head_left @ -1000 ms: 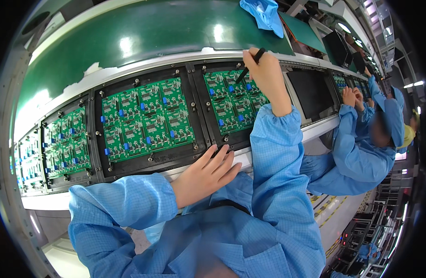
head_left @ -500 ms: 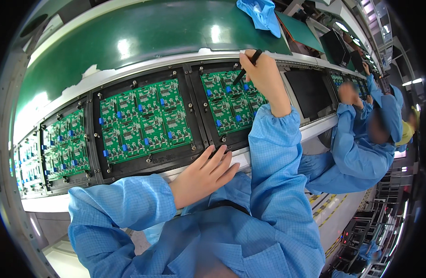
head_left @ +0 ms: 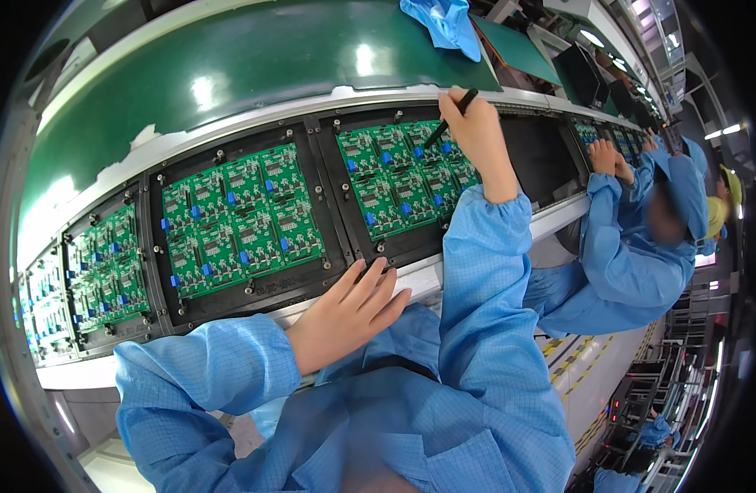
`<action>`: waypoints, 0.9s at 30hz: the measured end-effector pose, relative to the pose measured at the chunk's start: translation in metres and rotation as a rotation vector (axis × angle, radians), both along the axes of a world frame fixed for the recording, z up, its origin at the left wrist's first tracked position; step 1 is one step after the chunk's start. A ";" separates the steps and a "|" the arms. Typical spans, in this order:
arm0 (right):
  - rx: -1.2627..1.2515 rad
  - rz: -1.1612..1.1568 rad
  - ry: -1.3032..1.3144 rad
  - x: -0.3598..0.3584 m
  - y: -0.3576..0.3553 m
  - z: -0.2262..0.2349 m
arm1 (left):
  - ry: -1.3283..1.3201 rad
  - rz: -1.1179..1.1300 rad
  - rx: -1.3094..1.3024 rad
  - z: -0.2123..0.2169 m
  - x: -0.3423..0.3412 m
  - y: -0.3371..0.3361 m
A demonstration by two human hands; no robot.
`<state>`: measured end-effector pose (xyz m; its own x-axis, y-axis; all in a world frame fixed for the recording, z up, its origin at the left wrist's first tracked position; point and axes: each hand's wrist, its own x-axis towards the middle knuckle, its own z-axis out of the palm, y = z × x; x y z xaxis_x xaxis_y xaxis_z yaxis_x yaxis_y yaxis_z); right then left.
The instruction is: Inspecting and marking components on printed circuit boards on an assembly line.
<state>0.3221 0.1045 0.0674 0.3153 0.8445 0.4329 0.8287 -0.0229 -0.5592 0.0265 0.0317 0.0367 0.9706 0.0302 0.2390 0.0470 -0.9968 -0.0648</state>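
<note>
My right hand (head_left: 475, 135) grips a slim black pen-like tool (head_left: 450, 117), tilted so its lower end comes down over a green circuit board panel (head_left: 407, 177) with blue components. Whether the tip touches the board cannot be made out. That panel sits in a black carrier frame (head_left: 363, 246), and my right wrist hides its right part. My left hand (head_left: 345, 316) lies with fingers spread on the front edge of the frame and the white rail (head_left: 419, 278). Left of it, a second board panel (head_left: 238, 218) rests in its own black carrier.
More board panels (head_left: 107, 267) line the left. A dark carrier (head_left: 542, 156) without boards lies right of my hand. Beyond the rail runs a green worktop (head_left: 279, 62) with a blue cloth item (head_left: 445, 26). A co-worker in blue (head_left: 637, 255) works to the right.
The view has shifted, with carriers and worktop appearing slightly further left. My right hand and the tool have moved a little rightward over the panel. My left hand stays on the frame's edge.
</note>
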 end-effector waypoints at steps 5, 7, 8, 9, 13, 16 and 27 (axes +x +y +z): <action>0.041 -0.037 0.175 -0.006 -0.009 0.005 | 0.002 -0.009 -0.016 -0.001 0.002 -0.002; 0.014 -0.040 0.183 -0.006 -0.010 0.005 | 0.003 -0.014 -0.007 -0.003 0.002 -0.002; -0.021 -0.038 0.153 -0.006 -0.010 0.005 | 0.003 -0.015 -0.007 -0.003 0.003 -0.002; -0.056 -0.036 0.124 -0.006 -0.010 0.005 | 0.001 -0.013 -0.010 -0.003 0.003 -0.002; -0.014 -0.060 0.163 -0.007 -0.011 0.005 | 0.003 -0.014 -0.008 -0.002 0.003 -0.001; -0.030 -0.047 0.171 -0.006 -0.009 0.010 | 0.000 -0.010 0.003 -0.001 0.003 0.002; 0.239 -0.149 0.467 0.055 -0.040 0.012 | -0.032 -0.032 -0.077 0.004 0.010 0.006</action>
<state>0.3774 0.0646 0.0794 0.6289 0.6714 0.3921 0.4883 0.0514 -0.8712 0.0362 0.0378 0.0402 0.9632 0.0188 0.2683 0.0158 -0.9998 0.0133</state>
